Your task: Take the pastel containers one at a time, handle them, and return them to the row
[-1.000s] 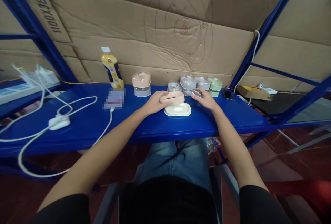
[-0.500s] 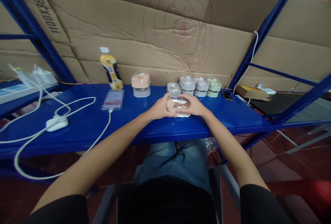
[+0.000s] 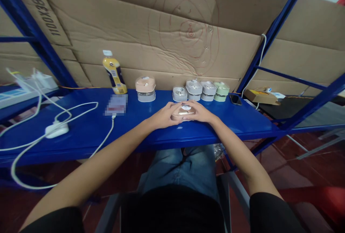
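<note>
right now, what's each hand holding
Left hand: closed on the near pink box, left side.
Right hand: closed on the same box, right side.

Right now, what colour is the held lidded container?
The lidded container is pinkish beige, in head view.

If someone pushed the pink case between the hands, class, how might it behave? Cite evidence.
The pink case looks wider than tall, so it would probably slide rather than tip. Its glossy top suggests a slippery surface. No dent shows between the left hand and right hand, so it is likely stiff.
</note>
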A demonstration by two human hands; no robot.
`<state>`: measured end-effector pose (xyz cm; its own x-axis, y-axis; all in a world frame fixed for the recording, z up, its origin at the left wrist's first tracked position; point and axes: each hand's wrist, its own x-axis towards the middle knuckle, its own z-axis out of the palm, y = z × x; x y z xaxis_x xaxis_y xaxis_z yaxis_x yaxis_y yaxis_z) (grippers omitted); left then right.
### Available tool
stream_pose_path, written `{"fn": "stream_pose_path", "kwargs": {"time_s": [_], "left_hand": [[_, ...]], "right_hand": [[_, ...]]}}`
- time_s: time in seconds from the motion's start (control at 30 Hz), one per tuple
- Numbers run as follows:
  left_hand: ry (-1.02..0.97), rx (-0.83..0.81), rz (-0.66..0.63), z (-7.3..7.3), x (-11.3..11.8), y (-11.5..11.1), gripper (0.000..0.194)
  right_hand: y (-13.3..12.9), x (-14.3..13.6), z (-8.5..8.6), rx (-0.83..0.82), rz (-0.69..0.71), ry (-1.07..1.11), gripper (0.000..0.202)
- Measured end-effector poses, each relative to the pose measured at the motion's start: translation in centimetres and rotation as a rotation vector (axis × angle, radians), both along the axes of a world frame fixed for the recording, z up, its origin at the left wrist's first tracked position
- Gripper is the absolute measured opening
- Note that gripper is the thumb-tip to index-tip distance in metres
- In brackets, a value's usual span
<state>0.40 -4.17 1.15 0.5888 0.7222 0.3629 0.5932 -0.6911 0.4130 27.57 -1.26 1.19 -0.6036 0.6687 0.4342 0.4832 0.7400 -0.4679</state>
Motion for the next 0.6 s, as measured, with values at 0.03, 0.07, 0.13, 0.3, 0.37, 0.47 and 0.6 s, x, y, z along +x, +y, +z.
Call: {"fn": "stream_pose_path", "kwargs": {"time_s": [0.03,0.07,0.13,0.3,0.37,0.47,0.6], "left_hand": [[0.051,-0.001,0.057,0.3,0.1,-1.0,0.093],[0.111,0.007,0.137,0.7,0.2,-2.1,0.093],[0.258,0.064,0.354,1.4,0.5,-4.7,0.089],[0.464,0.109,0.798,2.6,0.8,-8.5,0.092],[0.492,0.091,0.816,3.0,0.8,-7.7,0.09],[0.483,0.08,0.8,3.5,1.3,-4.6,0.086],[0.397,0.074,0.801,3.7,2.5,0.6,0.081]], "right_hand": [[0.1,-0.1,-0.2,0.009,-0.002,0.004,0.092],[0.1,-0.2,-0.3,0.019,-0.017,0.008,0.096],[0.1,-0.7,-0.6,0.033,-0.08,0.007,0.1],[-0.5,-1.6,-0.8,0.046,-0.213,-0.074,0.079],[-0.5,-1.6,-0.8,0.051,-0.228,-0.098,0.07],[-0.4,-1.5,-0.5,0.057,-0.234,-0.083,0.06],[-2.3,-2.2,1.3,0.179,-0.237,0.097,0.032]]}}
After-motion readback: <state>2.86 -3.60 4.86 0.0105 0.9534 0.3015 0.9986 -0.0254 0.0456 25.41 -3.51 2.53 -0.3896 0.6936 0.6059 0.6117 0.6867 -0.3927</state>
